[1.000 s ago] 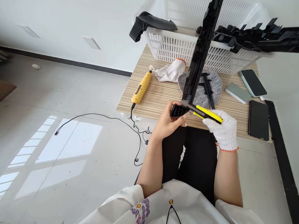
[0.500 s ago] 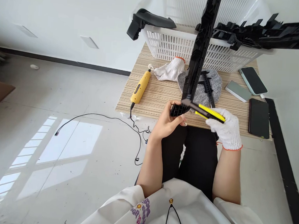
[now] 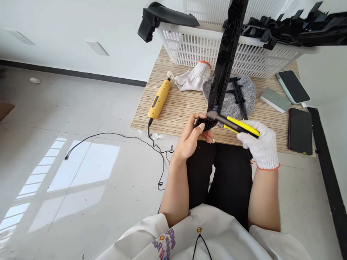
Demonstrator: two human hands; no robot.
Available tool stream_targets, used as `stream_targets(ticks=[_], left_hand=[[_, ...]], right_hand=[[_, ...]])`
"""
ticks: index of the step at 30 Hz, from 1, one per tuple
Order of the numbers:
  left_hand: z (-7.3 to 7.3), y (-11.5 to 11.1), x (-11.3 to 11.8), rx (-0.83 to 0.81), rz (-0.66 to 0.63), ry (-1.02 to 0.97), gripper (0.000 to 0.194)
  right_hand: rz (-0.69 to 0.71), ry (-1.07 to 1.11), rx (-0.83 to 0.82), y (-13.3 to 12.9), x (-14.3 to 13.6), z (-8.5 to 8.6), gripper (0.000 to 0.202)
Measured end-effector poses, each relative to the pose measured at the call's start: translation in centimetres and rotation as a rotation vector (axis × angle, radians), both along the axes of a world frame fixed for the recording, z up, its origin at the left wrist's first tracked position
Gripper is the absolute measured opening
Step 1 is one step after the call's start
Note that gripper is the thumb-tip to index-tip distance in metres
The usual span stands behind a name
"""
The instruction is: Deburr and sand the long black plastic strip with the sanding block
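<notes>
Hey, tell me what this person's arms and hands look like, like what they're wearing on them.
Loose white sleeves leave both forearms bare. The left hand is ungloved; something small and shiny shows at a fingertip, too small to make out. The right hand wears a white knitted glove with an orange-edged cuff.

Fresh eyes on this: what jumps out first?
The long black part, its near end in the bare left hand, stretching away across the white basket. Then the yellow-and-black knife in the gloved right hand, tip at that end. A yellow corded tool lies at the table's left.
</notes>
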State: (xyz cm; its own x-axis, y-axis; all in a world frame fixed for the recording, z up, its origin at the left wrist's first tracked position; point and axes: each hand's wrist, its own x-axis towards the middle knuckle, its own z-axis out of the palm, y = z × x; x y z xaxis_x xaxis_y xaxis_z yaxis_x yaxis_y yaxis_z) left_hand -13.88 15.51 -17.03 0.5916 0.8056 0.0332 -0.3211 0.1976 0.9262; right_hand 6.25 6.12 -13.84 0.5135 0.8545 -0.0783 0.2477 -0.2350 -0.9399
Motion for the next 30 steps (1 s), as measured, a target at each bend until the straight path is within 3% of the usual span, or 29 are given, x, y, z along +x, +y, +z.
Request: stream_targets(ticks=[17, 22, 30], left_hand=[[0.3, -0.1, 0.5, -0.006, 0.123, 0.062, 0.038], [-0.2, -0.1, 0.5, 0.081, 0.158, 0.023, 0.048], [-1.0, 0.1, 0.5, 0.152, 0.128, 0.028, 0.048]], right_hand=[[0.045, 0.008, -0.034, -0.2, 0.3, 0.2, 0.033], [0.111, 0.025, -0.063, -0.3, 0.3, 0.2, 0.035], [0.060, 0.014, -0.031, -0.3, 0.0, 0.3, 0.033]])
